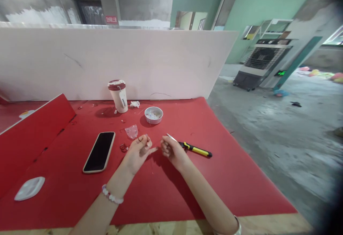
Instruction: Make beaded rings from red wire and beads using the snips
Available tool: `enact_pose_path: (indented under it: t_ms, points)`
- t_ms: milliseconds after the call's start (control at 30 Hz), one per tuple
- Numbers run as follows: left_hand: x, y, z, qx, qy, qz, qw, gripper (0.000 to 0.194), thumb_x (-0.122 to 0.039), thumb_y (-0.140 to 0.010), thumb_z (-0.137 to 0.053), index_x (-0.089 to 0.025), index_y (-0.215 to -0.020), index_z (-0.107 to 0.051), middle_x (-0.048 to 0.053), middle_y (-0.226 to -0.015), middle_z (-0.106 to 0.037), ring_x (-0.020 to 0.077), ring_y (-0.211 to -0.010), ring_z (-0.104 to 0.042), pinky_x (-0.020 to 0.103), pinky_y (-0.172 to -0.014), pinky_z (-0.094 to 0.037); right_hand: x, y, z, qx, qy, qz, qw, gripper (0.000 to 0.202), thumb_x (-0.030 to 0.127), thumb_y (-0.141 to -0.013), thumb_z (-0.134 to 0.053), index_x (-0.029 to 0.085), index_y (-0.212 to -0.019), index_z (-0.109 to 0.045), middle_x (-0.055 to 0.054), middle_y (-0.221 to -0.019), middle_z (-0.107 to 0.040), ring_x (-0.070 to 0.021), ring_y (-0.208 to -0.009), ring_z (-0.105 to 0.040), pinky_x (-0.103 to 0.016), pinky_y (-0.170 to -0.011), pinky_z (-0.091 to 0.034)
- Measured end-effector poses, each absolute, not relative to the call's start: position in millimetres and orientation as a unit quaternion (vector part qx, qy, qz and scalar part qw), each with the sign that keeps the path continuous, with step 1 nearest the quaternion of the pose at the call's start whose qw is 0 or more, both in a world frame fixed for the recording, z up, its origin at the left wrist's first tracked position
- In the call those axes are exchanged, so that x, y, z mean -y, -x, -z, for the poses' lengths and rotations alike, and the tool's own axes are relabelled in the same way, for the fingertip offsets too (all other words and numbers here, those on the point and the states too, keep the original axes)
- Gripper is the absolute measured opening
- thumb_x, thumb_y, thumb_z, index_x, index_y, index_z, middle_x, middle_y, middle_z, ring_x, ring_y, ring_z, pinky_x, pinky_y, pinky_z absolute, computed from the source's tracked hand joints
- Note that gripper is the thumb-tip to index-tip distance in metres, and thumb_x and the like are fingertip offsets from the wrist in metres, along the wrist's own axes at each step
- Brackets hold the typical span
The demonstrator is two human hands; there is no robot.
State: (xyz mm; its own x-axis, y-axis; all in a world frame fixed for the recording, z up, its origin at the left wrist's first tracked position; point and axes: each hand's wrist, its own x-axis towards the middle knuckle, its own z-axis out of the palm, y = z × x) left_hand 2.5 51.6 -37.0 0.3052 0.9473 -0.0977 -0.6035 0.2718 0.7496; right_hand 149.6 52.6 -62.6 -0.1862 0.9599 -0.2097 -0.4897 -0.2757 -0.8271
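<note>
Over the red table, my left hand point(138, 152) is closed, thumb and index finger pinched, with another finger stretched toward the right. A short gap away, my right hand point(173, 152) is also closed, its fingers curled together. Whatever either hand pinches is too small to make out. Right beside my right hand lies a yellow-and-black utility knife point(198, 150), its pale blade pointing up-left past the knuckles. Close to my left hand are a small clear plastic bag point(132, 131) and a dark looped cord point(123, 148). Beyond both hands stands a round white dish point(153, 120) with tiny pieces inside.
A phone point(99, 152) lies left of my left arm. Farther back are a lidded paper cup point(118, 97) and a crumpled white scrap point(134, 104). A white shallow piece point(30, 188) sits at the left, near a red divider point(37, 138). A white panel point(112, 63) borders the table's back.
</note>
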Motion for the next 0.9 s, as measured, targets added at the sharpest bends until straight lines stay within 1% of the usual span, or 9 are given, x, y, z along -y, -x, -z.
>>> enact_pose_path:
  t_ms: [100, 167, 267, 333, 400, 433, 533, 700, 900]
  points:
    - [-47, -8, 38, -0.281, -0.330, -0.487, 0.758, 0.032, -0.036, -0.064, -0.079, -0.012, -0.060, -0.058, -0.005, -0.050, -0.047, 0.0057, -0.049, -0.040, 0.029, -0.067, -0.046, -60, -158, 65, 0.291, 0.399, -0.677, 0.545, 0.036, 0.047, -0.064, -0.071, 0.018, -0.068, -0.052, 0.008, -0.053, -0.039, -0.0035, -0.045, -0.028, -0.019, -0.043, -0.021]
    - [-46, -11, 41, -0.292, -0.340, -0.500, 0.741, 0.032, -0.036, -0.062, -0.080, -0.012, -0.060, -0.058, -0.004, -0.051, -0.049, 0.0046, -0.047, -0.037, 0.022, -0.058, -0.041, -59, -160, 64, 0.293, 0.400, -0.693, 0.524, 0.039, 0.052, -0.065, -0.069, 0.018, -0.070, -0.052, 0.008, -0.053, -0.040, -0.0031, -0.044, -0.028, -0.018, -0.042, -0.020]
    - [-51, -10, 47, -0.308, -0.346, -0.543, 0.701, 0.033, -0.036, -0.059, -0.081, -0.013, -0.059, -0.058, -0.004, -0.054, -0.052, 0.0041, -0.048, -0.038, 0.019, -0.052, -0.034, -48, -158, 57, 0.319, 0.385, -0.759, 0.416, 0.041, 0.055, -0.071, -0.065, 0.016, -0.067, -0.051, 0.008, -0.049, -0.040, -0.0023, -0.039, -0.024, -0.018, -0.038, -0.012]
    - [-54, -9, 50, -0.319, -0.355, -0.565, 0.673, 0.032, -0.037, -0.059, -0.081, -0.014, -0.058, -0.059, -0.003, -0.056, -0.054, 0.0050, -0.051, -0.041, 0.019, -0.053, -0.034, -37, -154, 52, 0.345, 0.360, -0.806, 0.318, 0.036, 0.045, -0.069, -0.071, 0.014, -0.065, -0.054, 0.005, -0.048, -0.046, -0.0019, -0.037, -0.026, -0.018, -0.037, -0.010]
    - [-57, -8, 52, -0.328, -0.368, -0.579, 0.649, 0.030, -0.037, -0.059, -0.081, -0.014, -0.058, -0.060, -0.003, -0.056, -0.054, 0.0061, -0.053, -0.043, 0.019, -0.055, -0.034, -27, -146, 48, 0.361, 0.326, -0.841, 0.236, 0.029, 0.030, -0.063, -0.079, 0.011, -0.065, -0.057, 0.002, -0.049, -0.051, -0.0028, -0.038, -0.032, -0.018, -0.037, -0.015]
    - [-58, -8, 52, -0.332, -0.376, -0.583, 0.639, 0.029, -0.037, -0.059, -0.080, -0.014, -0.058, -0.061, -0.003, -0.055, -0.054, 0.0066, -0.054, -0.043, 0.020, -0.056, -0.034, -23, -142, 47, 0.362, 0.309, -0.854, 0.209, 0.028, 0.027, -0.062, -0.080, 0.010, -0.066, -0.058, 0.001, -0.050, -0.052, -0.0034, -0.039, -0.035, -0.018, -0.037, -0.019]
    - [-58, -8, 54, -0.344, -0.400, -0.587, 0.614, 0.027, -0.036, -0.062, -0.078, -0.015, -0.057, -0.062, -0.003, -0.054, -0.054, 0.0077, -0.055, -0.044, 0.021, -0.058, -0.035, -16, -129, 49, 0.347, 0.279, -0.878, 0.176, 0.027, 0.028, -0.062, -0.079, 0.011, -0.070, -0.060, 0.001, -0.055, -0.054, -0.0029, -0.040, -0.038, -0.017, -0.039, -0.024]
    - [-59, -5, 58, -0.365, -0.425, -0.589, 0.583, 0.025, -0.036, -0.064, -0.077, -0.016, -0.058, -0.064, -0.003, -0.054, -0.054, 0.0100, -0.058, -0.045, 0.024, -0.064, -0.036, -15, -121, 58, 0.314, 0.278, -0.881, 0.220, 0.028, 0.028, -0.062, -0.078, 0.012, -0.073, -0.059, 0.002, -0.057, -0.057, -0.0015, -0.040, -0.039, -0.015, -0.040, -0.027]
    - [-57, -2, 52, -0.378, -0.415, -0.596, 0.575, 0.029, -0.040, -0.062, -0.077, -0.017, -0.055, -0.062, -0.002, -0.055, -0.056, 0.0118, -0.060, -0.048, 0.026, -0.069, -0.037, -31, -137, 61, 0.292, 0.309, -0.804, 0.415, 0.024, 0.029, -0.066, -0.076, 0.016, -0.070, -0.057, 0.001, -0.062, -0.063, -0.0044, -0.043, -0.048, -0.016, -0.042, -0.036]
